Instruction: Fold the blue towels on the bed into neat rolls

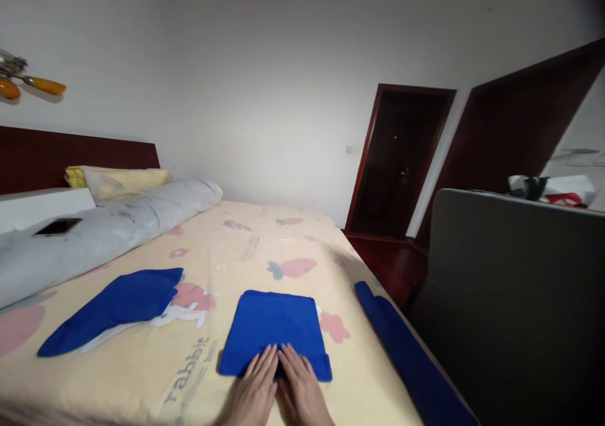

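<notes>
A blue cloth (278, 319), folded into a near square, lies flat on the patterned bed sheet (265, 237). My left hand (258, 382) rests palm down on its near edge, fingers stretched forward. Beside it my right hand (300, 379) presses on the same edge, its fingers laid flat as well. The two index fingers come close together at the middle of the cloth's near side. To the left lies a crumpled blue cloth (118, 306), and a long narrow blue cloth (401, 350) stretches along the bed's right edge. Neither hand touches these two.
A long grey bolster (142, 215) crosses the bed at the left, with a phone (57, 226) on it. Behind it sits a yellow pillow (127, 183) near the dark headboard (80, 152). A tall dark grey panel (510, 300) stands close to the bed's right side.
</notes>
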A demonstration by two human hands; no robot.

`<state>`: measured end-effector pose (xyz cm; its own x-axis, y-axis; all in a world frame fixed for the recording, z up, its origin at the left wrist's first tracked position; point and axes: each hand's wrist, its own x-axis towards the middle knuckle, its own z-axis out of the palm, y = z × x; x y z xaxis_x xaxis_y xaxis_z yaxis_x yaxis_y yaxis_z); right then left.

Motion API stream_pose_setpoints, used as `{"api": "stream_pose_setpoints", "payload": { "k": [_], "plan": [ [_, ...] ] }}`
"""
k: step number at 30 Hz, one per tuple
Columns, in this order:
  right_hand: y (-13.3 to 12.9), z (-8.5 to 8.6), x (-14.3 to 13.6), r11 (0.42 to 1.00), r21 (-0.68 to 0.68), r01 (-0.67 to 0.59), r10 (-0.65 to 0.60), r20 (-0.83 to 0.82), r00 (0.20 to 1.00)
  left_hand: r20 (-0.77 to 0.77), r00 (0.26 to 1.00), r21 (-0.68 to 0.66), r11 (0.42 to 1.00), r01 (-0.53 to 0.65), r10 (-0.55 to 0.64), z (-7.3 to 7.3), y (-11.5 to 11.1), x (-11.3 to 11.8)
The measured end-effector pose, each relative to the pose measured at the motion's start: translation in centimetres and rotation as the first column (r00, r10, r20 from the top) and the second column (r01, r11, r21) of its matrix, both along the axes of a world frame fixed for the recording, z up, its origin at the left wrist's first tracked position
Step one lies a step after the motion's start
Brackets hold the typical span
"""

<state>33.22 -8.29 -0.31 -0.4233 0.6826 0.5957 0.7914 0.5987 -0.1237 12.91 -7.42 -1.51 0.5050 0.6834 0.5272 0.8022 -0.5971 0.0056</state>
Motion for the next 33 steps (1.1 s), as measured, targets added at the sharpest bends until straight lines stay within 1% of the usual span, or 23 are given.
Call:
{"api": "stream_pose_setpoints", "payload": {
  "k": [2,4,6,9,12,14,17,19,21,22,24,27,28,30,32,33],
  "plan": [
    [0.0,-0.3,-0.7,0.999,-0.026,-0.045,0.047,0.06,0.997,-0.052,0.998,-0.05,0.998,0.034,-0.037,0.3,-0.2,1.0],
    [0.1,-0.6,0.2,0.998,-0.054,-0.037,0.042,0.082,0.996,-0.081,0.997,-0.112,0.994,0.01,-0.019,0.8,-0.2,0.3],
    [0.2,-0.9,2.0,0.994,-0.105,0.01,-0.001,0.085,0.996,-0.093,0.996,-0.174,0.985,-0.013,-0.003,1.4,0.0,-1.6],
    [0.1,-0.7,5.3,0.971,-0.222,0.088,-0.075,0.068,0.995,-0.085,0.996,-0.251,0.968,-0.011,-0.01,2.4,0.4,-5.2],
    [0.0,-0.3,7.6,0.942,-0.313,0.119,-0.104,0.065,0.993,-0.059,0.998,-0.297,0.955,-0.007,-0.012,2.7,1.0,-8.3],
    [0.1,0.0,8.5,0.945,-0.307,0.114,-0.1,0.062,0.993,-0.046,0.999,-0.289,0.957,-0.007,-0.006,2.4,1.5,-9.7],
    [0.3,0.1,9.1,0.976,-0.203,0.081,-0.08,0.015,0.997,-0.031,0.999,-0.2,0.98,-0.013,0.007,1.7,2.2,-11.0],
    [0.5,0.1,9.0,0.99,-0.125,0.067,-0.072,-0.038,0.997,-0.012,1.0,-0.127,0.992,-0.017,0.016,1.4,2.3,-11.4],
    [0.5,0.3,8.8,0.994,-0.092,0.052,-0.06,-0.091,0.994,0.029,1.0,-0.084,0.996,-0.005,0.008,1.4,2.3,-11.4],
    [0.4,0.6,8.6,0.994,-0.101,0.046,-0.058,-0.118,0.991,0.059,0.998,-0.078,0.997,0.003,0.002,1.6,2.2,-11.4],
    [-0.1,1.4,8.3,0.984,-0.17,0.043,-0.072,-0.168,0.983,0.133,0.991,-0.095,0.995,0.015,-0.002,2.1,1.8,-11.3],
    [-1.3,3.5,8.1,0.938,-0.34,0.06,-0.142,-0.221,0.965,0.259,0.965,-0.188,0.982,0.003,0.046,3.1,1.1,-11.0],
    [-1.6,4.2,8.1,0.918,-0.394,0.053,-0.159,-0.243,0.957,0.3,0.95,-0.234,0.972,-0.009,0.082,3.4,0.9,-11.0],
    [-1.9,5.2,8.3,0.879,-0.477,-0.004,-0.163,-0.31,0.937,0.369,0.912,-0.338,0.94,-0.044,0.176,3.8,0.6,-10.7],
    [-1.5,5.4,8.6,0.85,-0.523,-0.066,-0.157,-0.371,0.915,0.401,0.876,-0.426,0.901,-0.082,0.269,4.0,0.5,-10.3],
    [-1.2,5.2,8.8,0.844,-0.532,-0.065,-0.167,-0.377,0.911,0.396,0.867,-0.455,0.885,-0.101,0.303,3.9,0.6,-10.1]
  ]
}}
